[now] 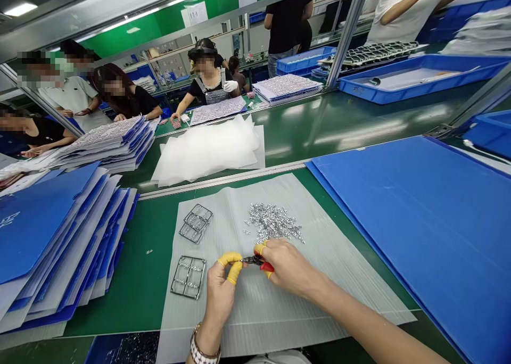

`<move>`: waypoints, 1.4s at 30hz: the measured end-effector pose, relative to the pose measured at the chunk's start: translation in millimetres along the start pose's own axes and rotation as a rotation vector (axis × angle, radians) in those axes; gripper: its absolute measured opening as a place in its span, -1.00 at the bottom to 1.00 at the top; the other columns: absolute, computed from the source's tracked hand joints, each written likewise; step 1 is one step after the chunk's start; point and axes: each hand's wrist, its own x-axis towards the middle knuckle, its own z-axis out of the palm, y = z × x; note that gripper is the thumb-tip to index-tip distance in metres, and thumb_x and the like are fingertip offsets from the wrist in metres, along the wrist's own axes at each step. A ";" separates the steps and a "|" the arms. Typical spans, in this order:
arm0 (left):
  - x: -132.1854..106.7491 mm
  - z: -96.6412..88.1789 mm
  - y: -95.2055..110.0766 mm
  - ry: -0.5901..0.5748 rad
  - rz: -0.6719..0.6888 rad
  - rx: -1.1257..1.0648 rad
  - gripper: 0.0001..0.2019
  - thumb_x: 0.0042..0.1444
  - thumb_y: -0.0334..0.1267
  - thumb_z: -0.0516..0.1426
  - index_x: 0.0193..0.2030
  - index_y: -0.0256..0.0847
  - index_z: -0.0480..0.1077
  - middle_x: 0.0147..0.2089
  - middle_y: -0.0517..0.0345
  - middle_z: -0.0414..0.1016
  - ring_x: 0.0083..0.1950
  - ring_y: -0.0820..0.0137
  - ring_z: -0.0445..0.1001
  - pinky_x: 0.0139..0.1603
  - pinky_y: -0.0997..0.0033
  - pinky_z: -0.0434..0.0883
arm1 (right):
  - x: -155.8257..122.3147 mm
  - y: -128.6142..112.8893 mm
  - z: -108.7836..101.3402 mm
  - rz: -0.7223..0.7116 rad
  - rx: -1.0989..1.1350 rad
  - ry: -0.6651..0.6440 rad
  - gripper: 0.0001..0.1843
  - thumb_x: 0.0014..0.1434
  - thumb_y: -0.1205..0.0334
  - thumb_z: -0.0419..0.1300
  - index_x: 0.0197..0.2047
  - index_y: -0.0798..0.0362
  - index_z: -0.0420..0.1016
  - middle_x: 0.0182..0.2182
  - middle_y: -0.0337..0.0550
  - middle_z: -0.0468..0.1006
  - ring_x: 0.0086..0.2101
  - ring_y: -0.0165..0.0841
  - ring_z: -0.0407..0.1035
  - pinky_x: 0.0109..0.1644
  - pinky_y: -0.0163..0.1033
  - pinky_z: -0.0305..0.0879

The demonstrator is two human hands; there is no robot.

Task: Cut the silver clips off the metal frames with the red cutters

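Note:
My right hand point(285, 263) grips red-handled nippers point(266, 266), their dark jaws pointing left. At the jaw tip, my left hand point(225, 279) pinches with yellow-covered thumb and forefinger; whatever lies between them is too small to make out. Just beyond the hands, a pile of small shiny silver pieces point(273, 223) lies on a translucent white sheet point(303, 311). To the left rests a dark rectangular sprue frame point(188, 277) with small parts inside. Farther back, overlapping sprue frames point(196, 222) lie on the same sheet.
A tall stack of blue and white sheets point(59, 236) stands at left. Large blue boards point(423, 225) cover the right side. Past the metal rail lie white foam sheets point(211, 146) and a blue tray point(423, 79). Co-workers point(205, 82) sit and stand across the bench.

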 end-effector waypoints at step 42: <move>-11.7 -140.4 -61.1 0.634 0.096 0.982 -0.72 0.06 -0.41 -0.01 -0.28 -0.11 0.52 -0.37 0.05 0.52 -0.35 0.28 0.48 -0.32 0.33 0.35 | 224.9 -53.5 33.1 0.131 -0.022 0.171 -0.84 0.15 0.34 0.02 -0.21 0.13 0.36 -0.33 0.09 0.53 -0.33 -0.10 0.46 -0.35 -0.19 0.21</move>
